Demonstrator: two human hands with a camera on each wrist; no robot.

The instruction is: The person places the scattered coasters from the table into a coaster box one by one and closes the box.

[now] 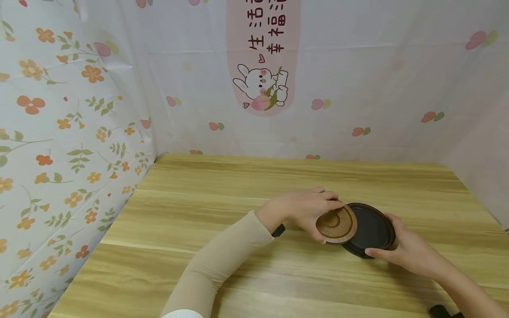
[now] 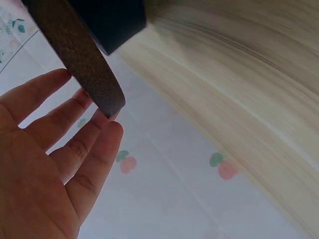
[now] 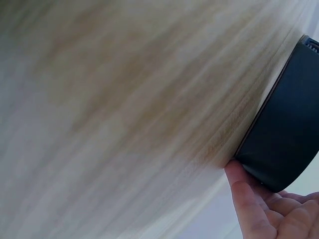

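Observation:
My left hand (image 1: pixel 304 208) holds a round brown wooden coaster (image 1: pixel 336 224) by its edge, with a ringed hollow in its upper face. The coaster overlaps the left rim of a round black container (image 1: pixel 370 229), which has a dark brown rim. At the container's right side, my right hand (image 1: pixel 406 248) grips it between thumb and fingers. From the left wrist, the coaster (image 2: pixel 87 59) appears edge-on at the fingertips, with the dark container (image 2: pixel 112 22) behind. The right wrist view shows the container's tall black side wall (image 3: pixel 286 119) against my fingers.
The wood-grain table (image 1: pixel 179 212) lies under both hands. A white printed cloth (image 1: pixel 191 88) hangs at its back edge, and a flowered cloth (image 1: pixel 71 145) hangs on the left. A dark object (image 1: pixel 439 310) shows by the right forearm.

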